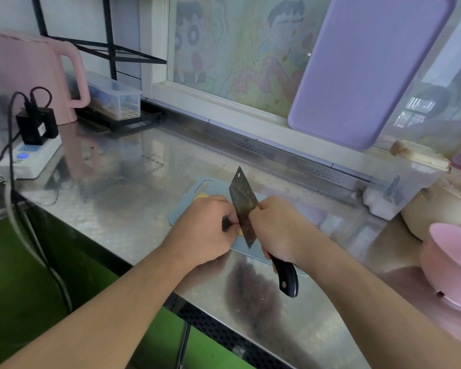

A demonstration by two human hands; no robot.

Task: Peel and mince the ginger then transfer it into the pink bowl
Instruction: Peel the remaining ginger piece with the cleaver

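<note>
Ginger under the cleaver, on the cutting board

Pale yellow ginger (mostly hidden, only slivers showing) lies on the small blue cutting board, pinched by the left hand against the cleaver. The right hand is closed around the cleaver's black handle, blade tilted up. The pink bowl sits well apart on the steel counter, far right.

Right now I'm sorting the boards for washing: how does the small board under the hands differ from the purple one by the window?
The small board lies flat on the steel counter; the purple board leans upright against the window. The small board is pale blue-grey and looks smaller; the purple board is lilac and larger. The small board is in use under the cleaver; the purple board is bare. Both have rounded corners.
</note>
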